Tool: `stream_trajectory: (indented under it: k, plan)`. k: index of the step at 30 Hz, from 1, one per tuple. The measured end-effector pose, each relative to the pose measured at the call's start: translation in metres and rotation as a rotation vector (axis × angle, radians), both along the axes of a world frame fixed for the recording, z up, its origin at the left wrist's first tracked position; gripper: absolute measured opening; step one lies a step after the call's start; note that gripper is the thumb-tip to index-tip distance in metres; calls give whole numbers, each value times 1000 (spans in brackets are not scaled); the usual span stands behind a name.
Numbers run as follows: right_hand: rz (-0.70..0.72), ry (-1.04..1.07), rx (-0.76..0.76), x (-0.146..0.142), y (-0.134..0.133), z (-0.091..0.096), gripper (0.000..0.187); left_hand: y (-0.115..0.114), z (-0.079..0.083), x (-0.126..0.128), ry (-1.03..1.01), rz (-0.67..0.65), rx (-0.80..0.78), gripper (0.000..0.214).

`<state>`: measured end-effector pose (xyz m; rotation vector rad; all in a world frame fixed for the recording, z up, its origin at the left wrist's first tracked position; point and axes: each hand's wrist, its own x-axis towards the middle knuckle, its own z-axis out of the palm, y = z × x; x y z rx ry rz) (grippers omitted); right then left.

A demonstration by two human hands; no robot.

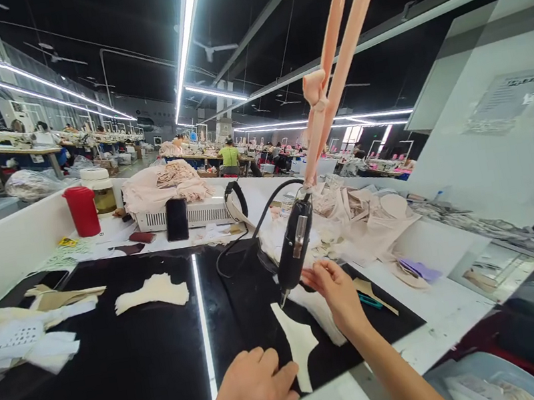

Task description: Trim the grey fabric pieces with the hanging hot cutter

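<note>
A slim black handheld power tool (295,239) hangs tilted from a knotted pink strap (331,48), its metal tip just above the upper end of a cream fabric piece (297,344). My left hand (257,391) lies palm down with curled fingers, its fingertips at the lower left edge of that piece. Beside the tool's lower body is my right hand (335,290), thumb and fingers drawn together. Whether it touches the tool or pinches something small cannot be made out. Under and beside that hand lies a white fabric piece (323,313).
Another cream piece (152,292) lies on the black mat (136,369), with white scraps (25,336) at left. Teal-handled tool (369,301) and tan piece (380,293) lie right. Behind are a phone (177,219), red container (81,211) and piled pink fabric (360,212).
</note>
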<state>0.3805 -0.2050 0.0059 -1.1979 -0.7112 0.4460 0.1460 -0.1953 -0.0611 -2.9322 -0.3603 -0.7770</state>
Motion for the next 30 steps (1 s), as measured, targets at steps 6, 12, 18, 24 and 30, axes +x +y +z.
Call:
stream_trajectory:
  k: [6, 12, 18, 24, 30]
  plan:
    - [-68, -41, 138, -10, -25, 20, 33, 0, 10, -1, 61, 10, -121, 26]
    - [118, -50, 4, -66, -82, 7, 37, 8, 27, -12, -38, -27, -724, 31]
    - [382, -3, -118, -107, -91, -14, 48, 18, 41, -20, -205, -70, -1496, 48]
    - [434, -35, -212, -122, -83, -23, 47, 25, 46, -40, -218, 23, -1641, 41]
    - [472, -18, -286, -117, -81, -39, 51, 36, 50, -74, -265, 113, -1625, 37]
